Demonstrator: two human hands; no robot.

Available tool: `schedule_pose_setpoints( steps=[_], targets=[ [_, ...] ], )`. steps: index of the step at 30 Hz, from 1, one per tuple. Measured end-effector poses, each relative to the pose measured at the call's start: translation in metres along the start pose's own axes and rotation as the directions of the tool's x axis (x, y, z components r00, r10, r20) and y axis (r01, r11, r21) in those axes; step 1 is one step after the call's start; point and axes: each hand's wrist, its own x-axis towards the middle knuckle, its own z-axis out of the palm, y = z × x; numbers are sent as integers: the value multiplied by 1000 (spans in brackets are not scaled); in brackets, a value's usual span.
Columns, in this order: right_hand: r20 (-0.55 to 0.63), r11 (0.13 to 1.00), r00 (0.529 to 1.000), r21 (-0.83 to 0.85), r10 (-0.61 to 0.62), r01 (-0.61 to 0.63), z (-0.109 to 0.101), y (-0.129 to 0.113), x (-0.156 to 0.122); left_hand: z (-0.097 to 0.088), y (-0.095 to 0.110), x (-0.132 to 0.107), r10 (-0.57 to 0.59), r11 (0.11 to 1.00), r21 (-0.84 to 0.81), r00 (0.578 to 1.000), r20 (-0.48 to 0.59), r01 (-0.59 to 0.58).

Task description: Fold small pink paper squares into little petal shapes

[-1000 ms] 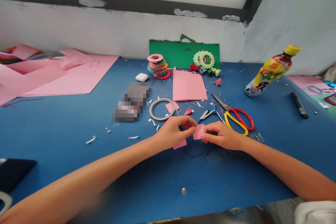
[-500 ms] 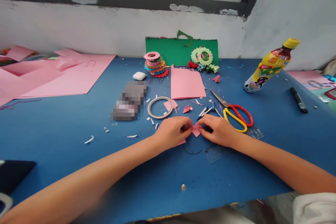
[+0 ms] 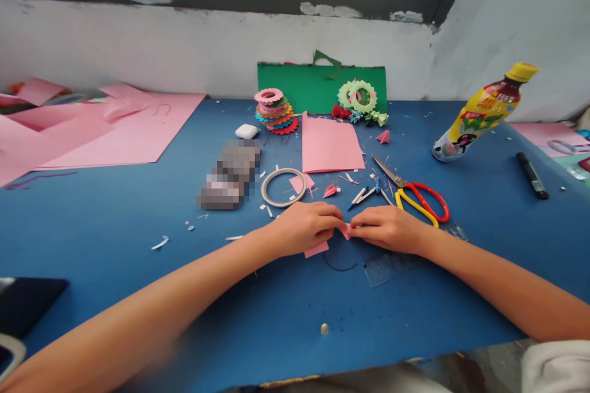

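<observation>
Between my two hands is a small piece of pink paper, partly folded and mostly covered by fingers. My left hand pinches its left side, and my right hand pinches its right side. Under my left hand lies another pink paper square, partly hidden. A folded pink paper piece rests just beyond my hands. Behind my right hand are red-and-yellow-handled scissors and a drawing compass. A clear plastic ruler piece lies below my right wrist.
A tape roll, a blurred-out dark object and a white case lie left of centre. Farther back are stacked paper rings and a pink sheet. A drink bottle and black marker are at right.
The pink paper between my fingers shows less of its surface and looks folded narrower. My right hand's fingers have straightened and drawn closer together. The view has shifted slightly.
</observation>
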Motion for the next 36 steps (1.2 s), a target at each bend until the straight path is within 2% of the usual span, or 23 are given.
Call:
schedule_pose_setpoints(
  steps=[4, 9, 14, 21, 26, 32, 36],
  targets=[
    [28, 998, 998, -24, -54, 55, -2, 1, 0, -1, 0, -2, 62, 994, 94, 998, 17, -63],
    [41, 994, 994, -25, -101, 102, -3, 3, 0, -3, 0, -2, 73, 990, 121, 997, 20, -75],
    [50, 992, 992, -45, -115, 117, -2, 3, -1, -3, -1, -2, 96, 984, 146, 994, 46, -102],
    [84, 990, 990, -81, -112, 119, -2, 2, -1, -1, 6, -2, 193, 947, 249, 979, 66, -204],
    [74, 964, 987, -212, -145, 158, -2, 1, -4, -3, 14, 0, 229, 923, 301, 971, 69, -239],
    [52, 944, 982, -270, -181, 189, -3, 0, -6, -9, 18, 1, 231, 935, 250, 967, 105, -250],
    [93, 940, 982, -288, -163, 183, -3, -3, -4, -11, 21, 1, 166, 948, 251, 978, 130, -194]
  ],
)
